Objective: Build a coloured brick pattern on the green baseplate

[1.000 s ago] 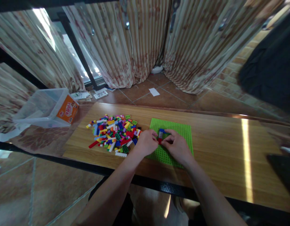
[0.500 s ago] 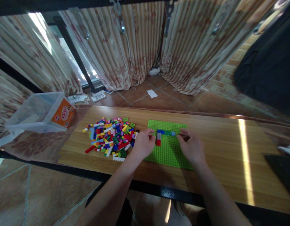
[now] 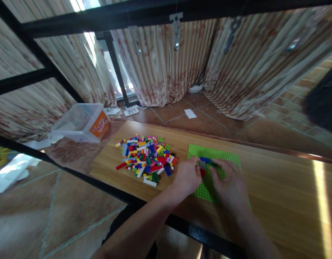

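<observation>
A green baseplate lies on the table with a corner of joined toy bricks on it. A blue brick heads the row, and a grey brick and a red brick run down from it. My left hand is at the plate's left side, its fingers closed beside the grey and red bricks; what they pinch is hidden. Over the plate's right half, my right hand has thumb and fingers apart, reaching toward the row and covering its right end.
Left of the plate spreads a pile of loose coloured bricks on the wooden table. Beyond the table's left end stands a clear plastic box with an orange label. A dark metal bar crosses above, before curtains.
The view has swung, so the table sits further right. My right hand has moved left over the row's right end. My left hand has come in closer against the grey and red bricks.
</observation>
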A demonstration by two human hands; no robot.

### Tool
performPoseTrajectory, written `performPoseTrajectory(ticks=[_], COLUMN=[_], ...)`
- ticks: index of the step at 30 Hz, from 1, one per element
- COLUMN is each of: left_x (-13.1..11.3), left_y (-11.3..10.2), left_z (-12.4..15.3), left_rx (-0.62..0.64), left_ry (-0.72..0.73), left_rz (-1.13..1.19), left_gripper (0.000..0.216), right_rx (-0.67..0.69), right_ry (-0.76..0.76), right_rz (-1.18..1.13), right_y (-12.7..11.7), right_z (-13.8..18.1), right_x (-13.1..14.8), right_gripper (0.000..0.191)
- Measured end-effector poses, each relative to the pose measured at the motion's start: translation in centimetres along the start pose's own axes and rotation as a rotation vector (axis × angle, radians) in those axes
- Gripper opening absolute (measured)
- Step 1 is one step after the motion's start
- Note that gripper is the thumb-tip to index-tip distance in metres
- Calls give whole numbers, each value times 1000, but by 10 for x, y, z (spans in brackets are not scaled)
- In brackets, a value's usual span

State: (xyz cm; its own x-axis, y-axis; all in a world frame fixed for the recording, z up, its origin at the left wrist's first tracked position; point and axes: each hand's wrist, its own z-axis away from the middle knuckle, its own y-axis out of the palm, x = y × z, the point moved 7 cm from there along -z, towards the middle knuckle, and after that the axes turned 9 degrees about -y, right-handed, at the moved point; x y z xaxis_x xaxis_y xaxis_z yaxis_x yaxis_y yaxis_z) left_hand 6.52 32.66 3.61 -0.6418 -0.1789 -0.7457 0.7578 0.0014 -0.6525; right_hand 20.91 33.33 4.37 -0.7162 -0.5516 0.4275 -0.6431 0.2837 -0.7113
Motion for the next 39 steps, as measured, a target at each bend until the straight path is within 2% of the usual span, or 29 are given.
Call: performPoseTrajectory(ticks=[3, 5, 10, 13, 16, 21, 29, 34, 39], left_x=[-1, 1, 21, 38, 49, 50, 48, 42, 38], left_y=[-7, -17, -60, -83, -95, -96, -93, -90, -87], left_z=[1, -1, -17, -27, -31, -29, -27, -24, -24], left_rx=[-26, -69, -245, -321, -345, -322, -290, -257, -226], left_ry=[20, 27, -3, -74, -127, -143, -121, -114, -97], left_rz=[45, 79, 257, 466, 654, 743, 712, 682, 638], left_gripper=[31, 29, 23, 22, 22, 20, 22, 19, 20], right_rx=[108, 131, 37, 13, 94, 167, 178, 157, 105], right_ry=[-71, -68, -58, -125, -215, -252, -234, -208, -90], right_rz=[-75, -83, -52, -65, -86, -116, -21, -30, -259], right_y=[18, 23, 15, 18, 36, 63, 82, 79, 53], right_z=[3, 3, 1, 1, 4, 10, 14, 10, 3], right_x=[13, 12, 15, 37, 69, 106, 111, 114, 103], right_gripper=[21, 20, 21, 19, 16, 20, 20, 20, 26])
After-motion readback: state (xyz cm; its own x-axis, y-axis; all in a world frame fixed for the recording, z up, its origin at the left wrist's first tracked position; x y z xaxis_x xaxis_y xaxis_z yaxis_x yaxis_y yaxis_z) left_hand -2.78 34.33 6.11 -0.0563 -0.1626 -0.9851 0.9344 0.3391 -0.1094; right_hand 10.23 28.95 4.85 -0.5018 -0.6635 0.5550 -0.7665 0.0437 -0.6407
